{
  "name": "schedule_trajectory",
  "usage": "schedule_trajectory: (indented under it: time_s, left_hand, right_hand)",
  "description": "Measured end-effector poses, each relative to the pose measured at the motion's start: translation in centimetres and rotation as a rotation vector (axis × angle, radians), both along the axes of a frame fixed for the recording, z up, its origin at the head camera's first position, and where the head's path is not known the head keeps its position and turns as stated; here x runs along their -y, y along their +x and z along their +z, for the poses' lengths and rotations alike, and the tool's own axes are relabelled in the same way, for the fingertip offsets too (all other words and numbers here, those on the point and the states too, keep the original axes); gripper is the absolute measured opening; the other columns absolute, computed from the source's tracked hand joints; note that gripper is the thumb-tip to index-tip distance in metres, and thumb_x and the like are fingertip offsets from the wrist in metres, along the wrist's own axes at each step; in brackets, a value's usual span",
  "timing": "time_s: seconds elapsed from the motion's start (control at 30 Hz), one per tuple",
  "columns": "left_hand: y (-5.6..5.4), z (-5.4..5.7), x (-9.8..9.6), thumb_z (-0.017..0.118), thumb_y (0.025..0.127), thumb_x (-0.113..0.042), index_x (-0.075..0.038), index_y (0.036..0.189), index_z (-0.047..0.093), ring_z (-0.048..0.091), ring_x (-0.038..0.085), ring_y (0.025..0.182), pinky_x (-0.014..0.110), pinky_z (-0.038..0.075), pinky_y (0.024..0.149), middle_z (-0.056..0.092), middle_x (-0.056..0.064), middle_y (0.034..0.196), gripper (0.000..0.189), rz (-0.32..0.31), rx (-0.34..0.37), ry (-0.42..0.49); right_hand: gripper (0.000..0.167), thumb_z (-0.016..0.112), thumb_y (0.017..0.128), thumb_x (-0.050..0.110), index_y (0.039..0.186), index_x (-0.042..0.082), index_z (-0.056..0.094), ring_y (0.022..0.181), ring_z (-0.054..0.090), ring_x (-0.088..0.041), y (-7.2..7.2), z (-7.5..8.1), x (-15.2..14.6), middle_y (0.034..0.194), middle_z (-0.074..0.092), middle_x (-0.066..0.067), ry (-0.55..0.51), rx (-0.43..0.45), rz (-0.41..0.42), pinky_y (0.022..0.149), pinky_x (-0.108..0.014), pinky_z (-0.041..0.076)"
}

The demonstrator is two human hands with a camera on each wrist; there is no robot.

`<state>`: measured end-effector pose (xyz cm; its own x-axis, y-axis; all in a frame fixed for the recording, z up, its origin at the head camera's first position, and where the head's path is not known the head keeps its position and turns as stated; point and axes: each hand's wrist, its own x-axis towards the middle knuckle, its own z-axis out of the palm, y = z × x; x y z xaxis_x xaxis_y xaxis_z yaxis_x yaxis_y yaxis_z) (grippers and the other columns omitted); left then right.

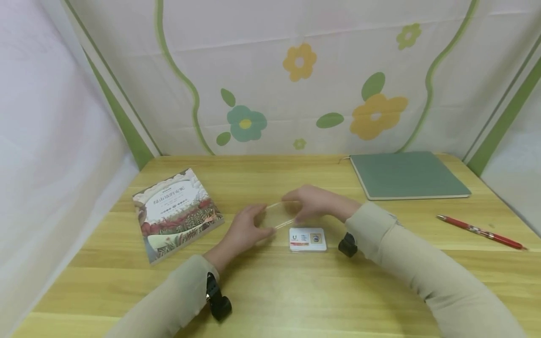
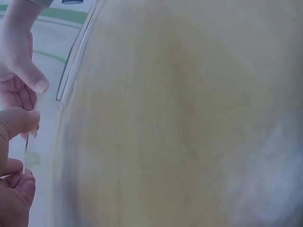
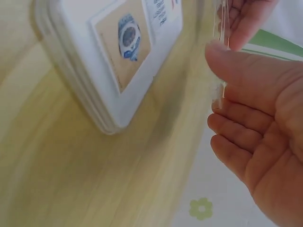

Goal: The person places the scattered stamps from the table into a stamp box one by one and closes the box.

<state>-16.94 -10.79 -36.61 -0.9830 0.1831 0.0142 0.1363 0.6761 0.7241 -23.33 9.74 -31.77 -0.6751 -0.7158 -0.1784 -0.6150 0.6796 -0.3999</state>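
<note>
Between both hands, above the table, is a thin clear plastic piece like a case lid [image 1: 284,223], seen nearly edge-on in the wrist views. My left hand [image 1: 243,231] pinches its left side between thumb and fingers. The right hand [image 1: 313,203] grips the opposite side, thumb on the near face and fingers behind, as the right wrist view [image 3: 270,104] shows. Just in front of the right hand, a white printed card in a clear case [image 1: 307,239] lies flat on the table. In the right wrist view it bears a picture of a blue-and-white vessel.
An illustrated book [image 1: 175,213] lies on the wooden table [image 1: 279,300] at left. At the back right is a green notebook [image 1: 410,174], with a red pen [image 1: 482,232] in front of it. A flowered curtain [image 1: 270,51] hangs behind the table.
</note>
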Motion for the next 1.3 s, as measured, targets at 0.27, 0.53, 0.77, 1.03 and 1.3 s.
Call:
schedule_trajectory:
  time_s: [0.27,0.53,0.77,1.03,1.3]
  left_hand:
    - [0.4,0.7,-0.6,0.077,0.073,-0.028,-0.013,0.136,0.047,0.038,0.031,0.129,0.052,0.030,0.106,0.043,0.009,0.141,0.071,-0.034,-0.021,0.018]
    - [0.7,1.4,-1.2,0.076,0.073,-0.020,-0.012,0.135,0.048,0.044,0.031,0.125,0.049,0.038,0.101,0.043,0.009,0.141,0.069,-0.129,-0.057,0.108]
    - [1.0,1.8,-1.8,0.075,0.075,-0.020,-0.012,0.136,0.046,0.040,0.027,0.129,0.048,0.036,0.103,0.042,0.007,0.142,0.069,-0.215,-0.095,0.103]
    - [1.3,2.0,-2.4,0.075,0.076,-0.020,-0.011,0.135,0.048,0.040,0.026,0.129,0.045,0.035,0.104,0.045,0.007,0.140,0.066,-0.282,-0.124,0.118]
    - [1.6,1.6,-2.7,0.075,0.076,-0.020,-0.008,0.134,0.048,0.037,0.026,0.131,0.045,0.032,0.107,0.043,0.010,0.142,0.065,-0.351,-0.092,0.094]
  right_hand:
    - [0.064,0.076,0.072,0.014,0.131,0.003,0.051,0.107,0.059,-0.027,0.8,0.1,-1.9,0.133,0.052,-0.014,-0.111,-0.017,-0.030,0.099,-0.043,0.042]
    - [0.066,0.078,0.072,0.025,0.130,0.006,0.053,0.123,0.047,-0.032,3.1,0.7,-3.9,0.133,0.052,-0.013,-0.201,-0.032,-0.134,0.103,-0.049,0.037]
    - [0.067,0.078,0.072,0.028,0.130,0.005,0.052,0.122,0.048,-0.032,4.9,0.5,-5.2,0.133,0.053,-0.012,-0.260,-0.066,-0.183,0.101,-0.050,0.038]
    - [0.066,0.079,0.071,0.027,0.128,0.003,0.054,0.121,0.049,-0.034,6.4,0.1,-6.0,0.130,0.055,-0.013,-0.315,-0.101,-0.232,0.099,-0.052,0.039]
    - [0.064,0.079,0.071,0.025,0.125,0.001,0.056,0.119,0.050,-0.035,7.8,-0.8,-6.1,0.127,0.056,-0.015,-0.322,-0.066,-0.311,0.098,-0.053,0.040]
